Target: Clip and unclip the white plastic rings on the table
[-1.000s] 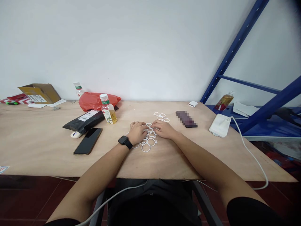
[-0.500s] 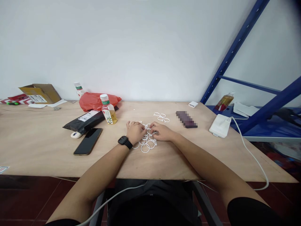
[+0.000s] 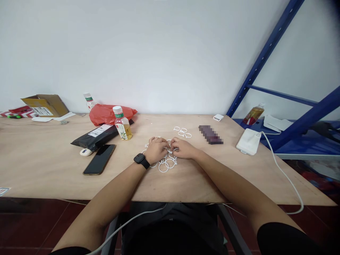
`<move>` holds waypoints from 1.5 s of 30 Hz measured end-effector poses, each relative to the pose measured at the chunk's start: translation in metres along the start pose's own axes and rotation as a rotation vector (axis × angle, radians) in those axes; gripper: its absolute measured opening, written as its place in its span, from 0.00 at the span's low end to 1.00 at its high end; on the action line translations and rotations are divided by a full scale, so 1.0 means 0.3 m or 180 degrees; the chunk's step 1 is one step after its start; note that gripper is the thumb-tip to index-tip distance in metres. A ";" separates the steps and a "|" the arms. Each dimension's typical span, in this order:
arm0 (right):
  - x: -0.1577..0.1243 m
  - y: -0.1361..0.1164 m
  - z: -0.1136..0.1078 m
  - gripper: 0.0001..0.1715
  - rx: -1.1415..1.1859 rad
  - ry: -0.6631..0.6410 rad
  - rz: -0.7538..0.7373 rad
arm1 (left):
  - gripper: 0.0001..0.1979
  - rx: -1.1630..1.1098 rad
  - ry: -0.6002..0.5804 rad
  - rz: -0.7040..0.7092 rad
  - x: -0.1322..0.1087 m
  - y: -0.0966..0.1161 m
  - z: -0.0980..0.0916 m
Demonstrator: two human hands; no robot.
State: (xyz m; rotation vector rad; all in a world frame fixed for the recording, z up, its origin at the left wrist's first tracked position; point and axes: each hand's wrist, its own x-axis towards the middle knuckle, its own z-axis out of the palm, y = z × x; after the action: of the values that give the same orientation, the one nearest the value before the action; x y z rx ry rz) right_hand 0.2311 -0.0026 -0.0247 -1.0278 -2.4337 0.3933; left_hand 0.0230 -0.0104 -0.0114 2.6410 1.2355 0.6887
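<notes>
A loose pile of white plastic curtain rings [image 3: 163,171] with small eyelets lies on the wooden table in front of me. Over the left part of the pile, my left hand [image 3: 156,150] is closed, fingertips pinching a white ring. Facing it from the right, my right hand [image 3: 182,148] has thumb and fingers pressed together on the same spot, seemingly on a ring too. The fingertips nearly meet and hide much of what they grip. A smaller group of white rings [image 3: 188,137] lies apart, behind my right hand.
Left of the pile are a phone [image 3: 99,160], a white earphone case [image 3: 85,152], a black parcel bag [image 3: 91,141], a drink bottle [image 3: 123,129] and a red plastic bag [image 3: 105,114]. On the right lie a pixelated dark object [image 3: 210,135] and a white charger [image 3: 248,142] with its cable.
My left hand's fingers have drawn in and shifted slightly right, closer to my right fingertips. The right hand has barely moved, and the separate group of rings is unchanged.
</notes>
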 end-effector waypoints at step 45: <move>0.013 -0.059 0.013 0.08 -0.0062 0.1877 -0.0579 | 0.06 -0.0500 0.1337 0.0626 0.004 -0.005 -0.012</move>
State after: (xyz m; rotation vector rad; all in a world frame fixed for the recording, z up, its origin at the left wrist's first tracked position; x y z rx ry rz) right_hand 0.2161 -0.0120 -0.0194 -0.7803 -1.9722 -0.0036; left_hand 0.0210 -0.0088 -0.0081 2.5868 0.9575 1.3688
